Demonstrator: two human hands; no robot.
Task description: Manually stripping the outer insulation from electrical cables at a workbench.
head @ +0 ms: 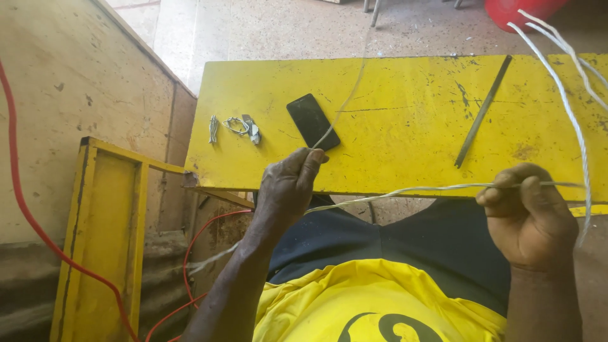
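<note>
Between the 2 hands: pale twisted wire, stretched above the near edge of the yellow counter
Wire ends: 1 strand runs from the left hand up past the phone; more loops rise behind the right hand toward the upper right
Left hand: closed, fingertips pinching the wire, knuckles up, forearm angled in from the lower left
Right hand: closed in a fist around the wire, thumb side up, wrist straight
Risk: the springy loose loops could whip back if either pinch slackens; a sharp cut end could prick a finger
On counter: black phone, long dark flat file, small metal clips
Left side: red cable, yellow frame
</note>
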